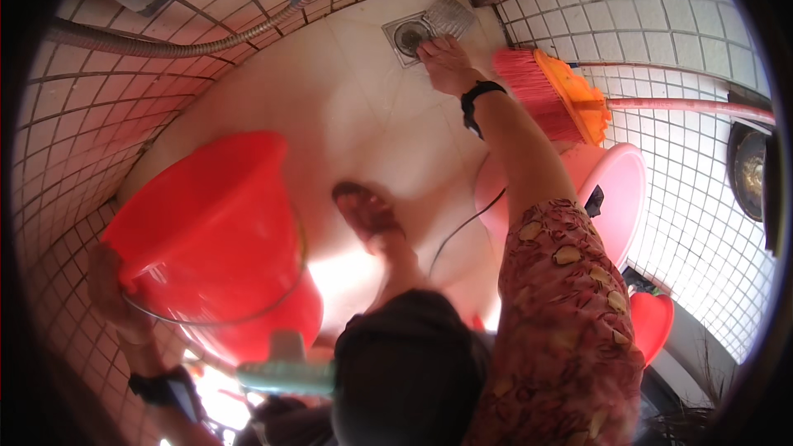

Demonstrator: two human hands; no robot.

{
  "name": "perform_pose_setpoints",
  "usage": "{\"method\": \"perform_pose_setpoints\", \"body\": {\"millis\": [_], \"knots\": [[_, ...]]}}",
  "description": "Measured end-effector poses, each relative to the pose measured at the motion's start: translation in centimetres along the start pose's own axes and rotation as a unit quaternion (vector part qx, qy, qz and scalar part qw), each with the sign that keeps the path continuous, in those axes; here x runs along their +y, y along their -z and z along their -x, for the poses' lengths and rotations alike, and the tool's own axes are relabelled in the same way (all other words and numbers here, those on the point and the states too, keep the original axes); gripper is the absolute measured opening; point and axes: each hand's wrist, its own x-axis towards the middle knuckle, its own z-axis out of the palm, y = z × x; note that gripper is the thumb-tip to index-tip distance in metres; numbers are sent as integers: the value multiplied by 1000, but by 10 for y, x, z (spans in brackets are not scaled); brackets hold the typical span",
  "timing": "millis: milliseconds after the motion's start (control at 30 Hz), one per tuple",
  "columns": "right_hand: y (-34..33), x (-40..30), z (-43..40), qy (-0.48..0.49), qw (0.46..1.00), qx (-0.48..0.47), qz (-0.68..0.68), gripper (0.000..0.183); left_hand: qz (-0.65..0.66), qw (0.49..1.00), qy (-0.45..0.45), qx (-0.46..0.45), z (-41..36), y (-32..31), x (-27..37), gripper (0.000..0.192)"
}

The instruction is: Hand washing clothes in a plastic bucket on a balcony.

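My left hand (111, 291) grips the rim of a large red plastic bucket (217, 241), which hangs tilted at the left with its wire handle drooping. Its inside is hidden from this view. At the far side of the floor, my right hand (445, 62) reaches down to the right edge of a square metal floor drain (409, 38), whose round opening shows. A metal drain cover (450, 15) lies beside the opening, just beyond my fingers. Whether those fingers hold anything cannot be made out.
An orange broom (573, 96) with red bristles leans at the right, near a pink plastic basin (619, 198). A dark cable (461, 232) crosses the tiled floor (297, 80). A flexible metal hose (248, 37) runs along the left wall. My slippered foot (368, 210) stands mid-floor.
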Motion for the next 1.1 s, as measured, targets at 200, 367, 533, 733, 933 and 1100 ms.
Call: {"method": "perform_pose_setpoints", "body": {"millis": [200,367,533,733,933,1100], "knots": [[-9,-45,-13,-109,987,19,-119,36,-11,1000,15,2,3,-1,1,47],[-7,0,-1,21,999,-45,22,32,-12,999,25,16,7,-1,-7,49],[-24,-50,-40,-232,967,-23,-99,35,-35,999,26,18,5,-5,-5,51],[-26,-35,-12,-173,974,65,-128,40,-11,999,14,39,9,-6,-9,48],[-9,-14,-12,-100,975,-73,184,42,-19,999,32,23,9,-6,-8,46],[-24,-56,-31,-191,972,-104,85,46,-3,999,25,38,10,-7,-9,37]]}}
